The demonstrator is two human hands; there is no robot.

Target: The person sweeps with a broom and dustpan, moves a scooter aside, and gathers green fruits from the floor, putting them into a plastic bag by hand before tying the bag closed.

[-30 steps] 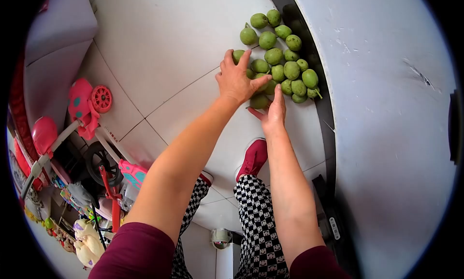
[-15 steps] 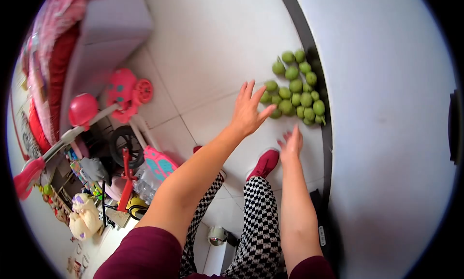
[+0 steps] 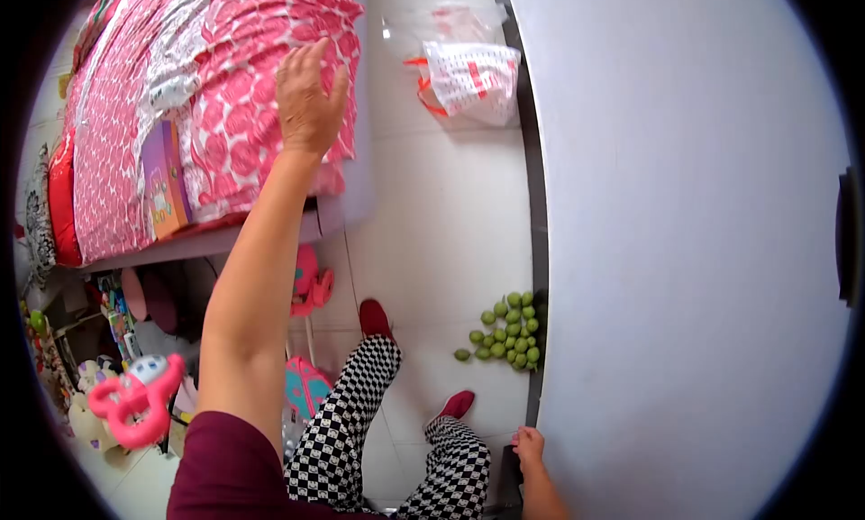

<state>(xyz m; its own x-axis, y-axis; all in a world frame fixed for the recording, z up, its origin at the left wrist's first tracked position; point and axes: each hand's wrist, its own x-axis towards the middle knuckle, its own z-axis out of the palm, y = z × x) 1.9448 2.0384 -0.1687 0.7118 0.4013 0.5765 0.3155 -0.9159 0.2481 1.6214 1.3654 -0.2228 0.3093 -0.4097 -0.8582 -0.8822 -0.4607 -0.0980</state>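
Observation:
My left hand (image 3: 311,101) is stretched forward with its fingers apart, above the pink-and-white patterned bedding (image 3: 241,146). It holds nothing. Low on the right, my right hand (image 3: 530,445) is beside the dark baseboard, its fingers loosely curled; no object shows in it. A heap of green round fruits (image 3: 509,333) lies on the white tile floor against that baseboard. One fruit (image 3: 462,354) sits a little apart on the left. Neither hand touches the fruits.
Plastic bags (image 3: 473,80), one with red handles, lie on the floor farther ahead. A pale smooth panel (image 3: 685,250) rises along the right. On the bed is an orange-and-purple box (image 3: 166,179). A pink scooter handle (image 3: 140,401) stands at lower left.
My view has shifted forward, so the bed and plastic bags now show. My left hand has moved from near the fruits to over the bedding; my right hand has drawn back and curled.

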